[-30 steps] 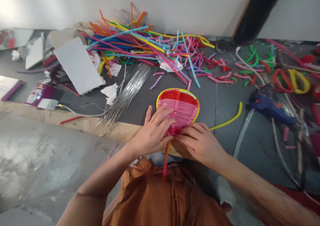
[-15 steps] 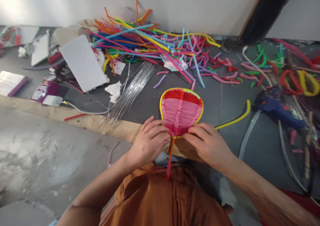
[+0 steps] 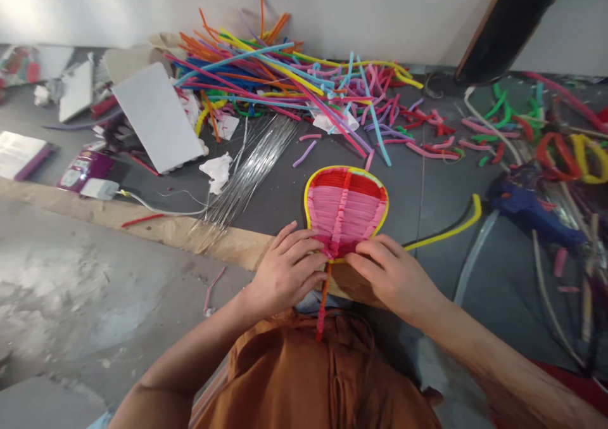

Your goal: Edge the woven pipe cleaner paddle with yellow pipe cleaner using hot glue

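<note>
A fan-shaped pipe-cleaner piece [image 3: 325,204] lies in front of me, pink and red inside with a yellow rim. Its orange and pink stem [image 3: 322,303] points down toward my lap. My left hand [image 3: 291,265] grips the lower left edge, fingertips on the dark pink part. At the lower right edge, the fingers of my right hand [image 3: 394,277] are closed on the yellow pipe cleaner [image 3: 444,234] where it meets the rim. Its loose end sticks out to the right and bends upward. My fingers partly hide the piece's lower corners.
Colourful pipe cleaners [image 3: 266,68] are heaped along the wall, cut bits beside them. Left are thin clear strands [image 3: 256,169], a white card [image 3: 156,118] and a purple box [image 3: 85,169]. Right are a blue glue gun [image 3: 536,204] and red-handled scissors [image 3: 555,156].
The loose end of the yellow pipe cleaner has shifted slightly right and down. My right hand's fingers have moved slightly left along the rim; my left hand stays nearly in place.
</note>
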Action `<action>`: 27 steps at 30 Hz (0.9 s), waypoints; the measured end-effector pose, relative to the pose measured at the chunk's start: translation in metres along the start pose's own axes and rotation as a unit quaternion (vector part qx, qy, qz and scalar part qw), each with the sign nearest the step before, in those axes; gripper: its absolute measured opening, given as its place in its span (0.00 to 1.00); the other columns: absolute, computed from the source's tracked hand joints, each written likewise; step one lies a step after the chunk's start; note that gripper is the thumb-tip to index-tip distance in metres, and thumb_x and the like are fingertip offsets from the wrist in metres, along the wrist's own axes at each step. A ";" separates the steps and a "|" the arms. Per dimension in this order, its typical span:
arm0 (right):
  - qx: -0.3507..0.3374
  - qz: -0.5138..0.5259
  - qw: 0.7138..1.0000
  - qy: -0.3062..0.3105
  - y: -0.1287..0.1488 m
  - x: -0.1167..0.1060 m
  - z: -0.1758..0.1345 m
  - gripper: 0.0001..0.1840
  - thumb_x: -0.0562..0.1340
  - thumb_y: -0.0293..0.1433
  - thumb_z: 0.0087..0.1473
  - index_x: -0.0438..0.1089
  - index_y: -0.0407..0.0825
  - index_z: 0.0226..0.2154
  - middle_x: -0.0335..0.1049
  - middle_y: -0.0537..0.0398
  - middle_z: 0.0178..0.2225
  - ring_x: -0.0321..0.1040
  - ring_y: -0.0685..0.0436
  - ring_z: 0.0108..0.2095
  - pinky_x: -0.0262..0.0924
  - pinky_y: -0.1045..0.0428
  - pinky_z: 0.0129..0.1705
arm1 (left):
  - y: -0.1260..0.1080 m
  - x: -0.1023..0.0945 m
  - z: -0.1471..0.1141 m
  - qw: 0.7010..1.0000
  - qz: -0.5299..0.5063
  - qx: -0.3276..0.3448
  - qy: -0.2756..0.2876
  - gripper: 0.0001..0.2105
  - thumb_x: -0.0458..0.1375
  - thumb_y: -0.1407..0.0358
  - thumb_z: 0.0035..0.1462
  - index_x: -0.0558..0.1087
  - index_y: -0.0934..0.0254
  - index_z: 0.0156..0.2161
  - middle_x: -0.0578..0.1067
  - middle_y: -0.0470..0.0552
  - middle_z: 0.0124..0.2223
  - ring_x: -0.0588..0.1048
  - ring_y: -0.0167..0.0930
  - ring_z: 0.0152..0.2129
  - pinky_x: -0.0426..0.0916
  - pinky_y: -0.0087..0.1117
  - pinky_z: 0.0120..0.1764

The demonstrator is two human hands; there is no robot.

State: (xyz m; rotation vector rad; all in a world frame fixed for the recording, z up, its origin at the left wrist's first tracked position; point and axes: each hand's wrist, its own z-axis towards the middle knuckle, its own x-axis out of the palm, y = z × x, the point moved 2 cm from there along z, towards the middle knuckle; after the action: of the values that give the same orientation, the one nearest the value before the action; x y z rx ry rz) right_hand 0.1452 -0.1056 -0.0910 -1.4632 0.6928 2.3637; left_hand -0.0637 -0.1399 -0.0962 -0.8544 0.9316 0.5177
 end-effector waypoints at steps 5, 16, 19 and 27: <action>-0.006 0.009 1.000 0.001 0.001 0.003 0.001 0.15 0.52 0.19 0.57 0.72 0.43 0.39 0.69 0.47 0.34 0.60 0.44 0.35 0.66 0.48 0.42 | 0.001 0.001 -0.001 1.000 -0.007 0.001 0.007 0.09 0.58 0.64 0.59 0.73 0.62 0.45 0.76 0.50 0.46 0.69 0.34 0.52 0.55 0.45 0.61; -0.003 0.032 0.999 -0.009 -0.001 0.004 0.001 0.13 0.53 0.18 0.56 0.70 0.42 0.38 0.68 0.48 0.34 0.61 0.44 0.36 0.65 0.47 0.42 | 0.003 0.003 -0.002 1.000 -0.024 -0.007 0.005 0.09 0.59 0.63 0.58 0.72 0.62 0.44 0.76 0.50 0.46 0.69 0.33 0.53 0.54 0.43 0.63; 0.007 0.035 0.999 -0.009 -0.001 0.003 0.001 0.14 0.53 0.18 0.57 0.70 0.44 0.39 0.68 0.48 0.34 0.62 0.45 0.36 0.65 0.48 0.42 | 0.003 0.004 -0.002 1.000 -0.023 -0.006 0.002 0.09 0.59 0.63 0.58 0.72 0.62 0.43 0.76 0.49 0.46 0.69 0.33 0.52 0.54 0.43 0.63; -0.005 0.036 0.999 0.008 0.005 0.009 0.006 0.13 0.53 0.21 0.58 0.72 0.43 0.40 0.70 0.48 0.34 0.63 0.44 0.37 0.65 0.48 0.43 | 0.002 0.004 -0.004 1.000 0.006 0.019 -0.013 0.09 0.59 0.65 0.57 0.74 0.58 0.44 0.77 0.48 0.45 0.70 0.34 0.51 0.56 0.46 0.61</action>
State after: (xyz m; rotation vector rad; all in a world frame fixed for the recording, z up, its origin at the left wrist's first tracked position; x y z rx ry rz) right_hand 0.1348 -0.1067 -0.0955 -1.4862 0.7510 2.4148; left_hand -0.0648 -0.1420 -0.1016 -0.8061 0.9210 0.5176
